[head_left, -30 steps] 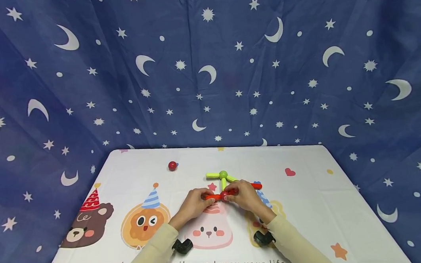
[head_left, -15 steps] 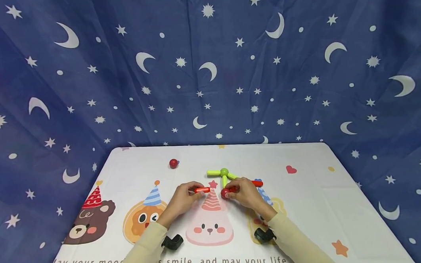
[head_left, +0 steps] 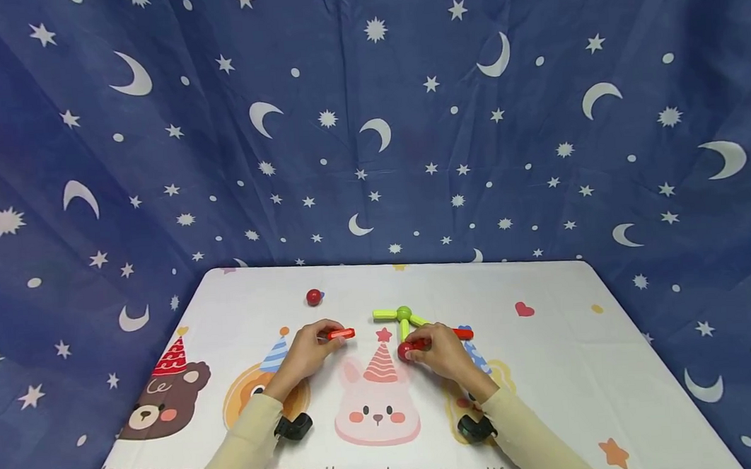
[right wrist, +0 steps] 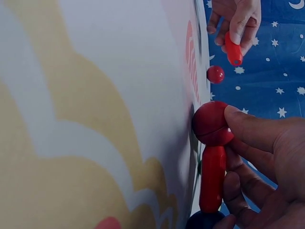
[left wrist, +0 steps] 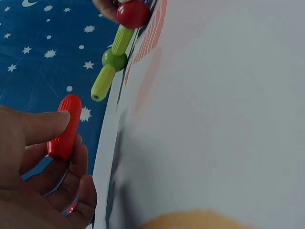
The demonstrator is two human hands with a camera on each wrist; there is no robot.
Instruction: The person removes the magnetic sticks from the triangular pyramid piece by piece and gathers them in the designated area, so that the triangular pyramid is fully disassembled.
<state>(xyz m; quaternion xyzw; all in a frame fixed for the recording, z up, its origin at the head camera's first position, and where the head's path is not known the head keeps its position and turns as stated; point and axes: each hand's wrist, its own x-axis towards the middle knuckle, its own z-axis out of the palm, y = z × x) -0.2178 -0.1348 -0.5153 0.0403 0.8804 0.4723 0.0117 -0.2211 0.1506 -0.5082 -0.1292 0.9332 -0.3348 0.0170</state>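
We're pinching short red plastic stick in left hand, apart, left of green plastic ball hub; right hand gripping red plastic ball with its red stick; structure partly dismantled, green spokes remaining joined.

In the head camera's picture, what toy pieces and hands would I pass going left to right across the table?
Left hand → loose red ball → red stick it holds → green ball joining the green sticks → right hand → pink heart print.

Along the near edge of the worktop's printed cloth runs black lettering, partly covered by the sleeves: "May your mo", then "ays smile, and may your life". Nothing else readable anywhere.
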